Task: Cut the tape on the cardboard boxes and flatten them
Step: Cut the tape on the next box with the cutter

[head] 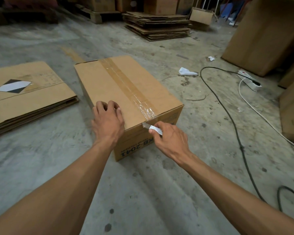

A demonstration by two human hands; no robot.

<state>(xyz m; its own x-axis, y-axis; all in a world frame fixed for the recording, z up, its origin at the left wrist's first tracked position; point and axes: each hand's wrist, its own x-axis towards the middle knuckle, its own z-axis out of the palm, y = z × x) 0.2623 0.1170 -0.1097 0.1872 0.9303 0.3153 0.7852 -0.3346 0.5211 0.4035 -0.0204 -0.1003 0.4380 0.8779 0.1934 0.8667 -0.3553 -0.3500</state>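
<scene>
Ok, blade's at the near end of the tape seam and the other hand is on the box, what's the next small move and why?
Probably draw the blade away from you along the tape. The tape looks uncut along the whole seam of the box, the right hand pinches the cutter with its tip at the near top edge where the tape folds over, and the left hand rests on the near left corner, steadying it.

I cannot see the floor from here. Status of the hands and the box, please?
Left hand flat on box. Right hand grips cutter at tape end. Tape uncut on top. Nothing in the way.
</scene>
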